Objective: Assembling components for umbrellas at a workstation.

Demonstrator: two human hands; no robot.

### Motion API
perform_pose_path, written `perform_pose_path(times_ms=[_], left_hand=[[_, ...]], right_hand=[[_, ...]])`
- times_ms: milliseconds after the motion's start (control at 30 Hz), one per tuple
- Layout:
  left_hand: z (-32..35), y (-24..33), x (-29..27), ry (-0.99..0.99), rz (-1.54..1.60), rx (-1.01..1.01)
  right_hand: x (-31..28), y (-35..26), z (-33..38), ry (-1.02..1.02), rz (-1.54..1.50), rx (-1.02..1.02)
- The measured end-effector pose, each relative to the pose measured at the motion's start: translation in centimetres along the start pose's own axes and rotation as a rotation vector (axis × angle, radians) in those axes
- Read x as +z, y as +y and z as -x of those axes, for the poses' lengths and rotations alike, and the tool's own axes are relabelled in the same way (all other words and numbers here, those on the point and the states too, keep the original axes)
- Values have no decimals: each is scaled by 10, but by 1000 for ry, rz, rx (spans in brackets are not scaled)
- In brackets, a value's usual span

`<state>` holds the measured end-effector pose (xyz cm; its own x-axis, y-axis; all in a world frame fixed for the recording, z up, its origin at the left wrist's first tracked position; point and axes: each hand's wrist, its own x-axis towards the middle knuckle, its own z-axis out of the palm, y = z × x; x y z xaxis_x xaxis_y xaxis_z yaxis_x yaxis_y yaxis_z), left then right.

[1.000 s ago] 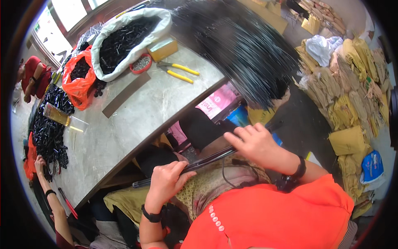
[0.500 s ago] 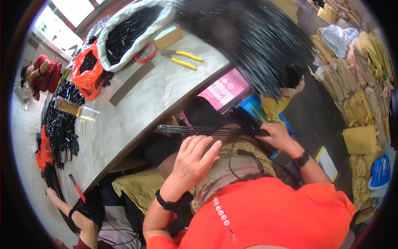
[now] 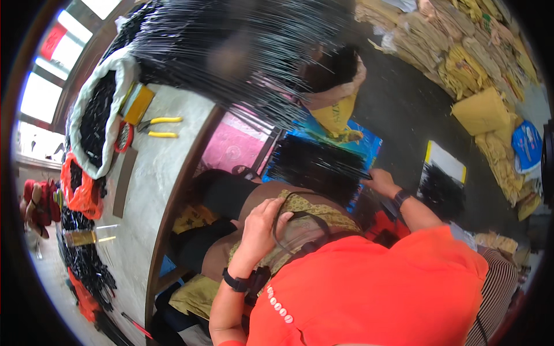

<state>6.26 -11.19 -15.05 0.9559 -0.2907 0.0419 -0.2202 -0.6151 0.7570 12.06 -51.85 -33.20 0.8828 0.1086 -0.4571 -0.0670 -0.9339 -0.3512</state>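
My right hand is closed at the right ends of thin black rods, low beside my lap. Around those ends lies a dark pile of similar rods, on blue packaging; where the held rods end and the pile begins cannot be made out. My left hand rests above my lap with fingers loosely bent and thumb apart, holding nothing that I can see. A black cord loops across the patterned cloth next to it. Above the pile, a large mass of black rods juts over the table edge, partly blurred.
On the grey table are pliers with yellow handles, a yellow box, a dark flat strip and a white sack of black pieces. Tan bundles line the far right. A yellow sack stands near the rods.
My right hand has carried the rod bundle from across my lap to the pile on the right. My left hand's fingers have bent and drawn together. The view has turned rightward.
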Motion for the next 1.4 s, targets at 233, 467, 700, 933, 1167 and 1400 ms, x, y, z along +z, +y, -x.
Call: perform_pose_path(times_ms=[233, 467, 700, 933, 1167, 1400], left_hand=[[-13, 3, 7, -375, 295, -122], [-26, 0, 6, -441, 322, -216], [-37, -4, 9, -477, 329, -247], [-34, -8, 0, -469, 331, -270], [-8, -22, -33, -354, 407, -423], [28, -44, -81, 214, 534, -696]], right_hand=[[34, 26, -6, -45, 9, 67], [67, 23, -32, -125, -40, 47], [109, 9, -37, 313, 210, -127], [158, 29, -63, -50, -222, 85], [230, 46, -54, -339, -692, 51], [211, 29, -61, -408, -635, 97]])
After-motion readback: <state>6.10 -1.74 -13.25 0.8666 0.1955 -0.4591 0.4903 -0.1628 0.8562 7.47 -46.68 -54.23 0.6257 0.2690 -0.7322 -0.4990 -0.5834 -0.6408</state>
